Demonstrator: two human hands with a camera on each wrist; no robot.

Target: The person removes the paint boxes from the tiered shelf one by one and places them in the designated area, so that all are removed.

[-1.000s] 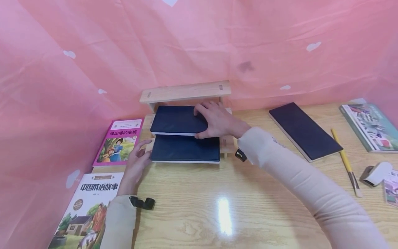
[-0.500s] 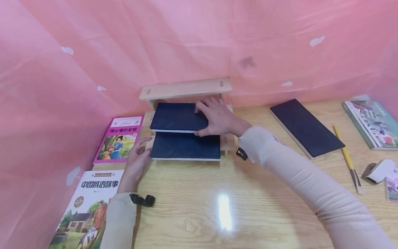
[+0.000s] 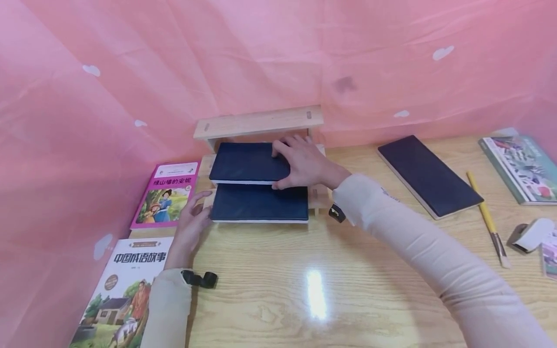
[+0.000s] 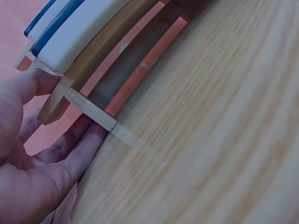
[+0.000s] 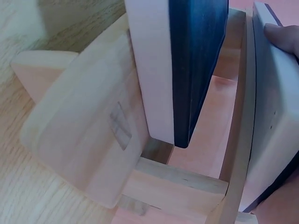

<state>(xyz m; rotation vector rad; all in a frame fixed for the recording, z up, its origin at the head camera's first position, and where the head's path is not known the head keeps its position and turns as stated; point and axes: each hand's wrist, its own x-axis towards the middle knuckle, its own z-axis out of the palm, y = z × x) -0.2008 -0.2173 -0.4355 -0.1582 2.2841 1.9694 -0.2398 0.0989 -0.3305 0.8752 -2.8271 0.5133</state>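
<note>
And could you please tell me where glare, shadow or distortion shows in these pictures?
Head view: a bright glare streak on the tabletop, soft shadow by the right sleeve; left wrist view: dimmer overall, with the wooden stand appearing curved; right wrist view: shadow darkens the tabletop beside the wooden stand.

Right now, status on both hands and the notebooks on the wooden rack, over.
Right hand gripping upper notebook. Left hand holding wooden rack at its left end. Lower notebook resting on front tier. No obstruction seen.

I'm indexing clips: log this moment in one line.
left hand: holds wooden rack; right hand: grips upper book; lower book: on rack
</note>
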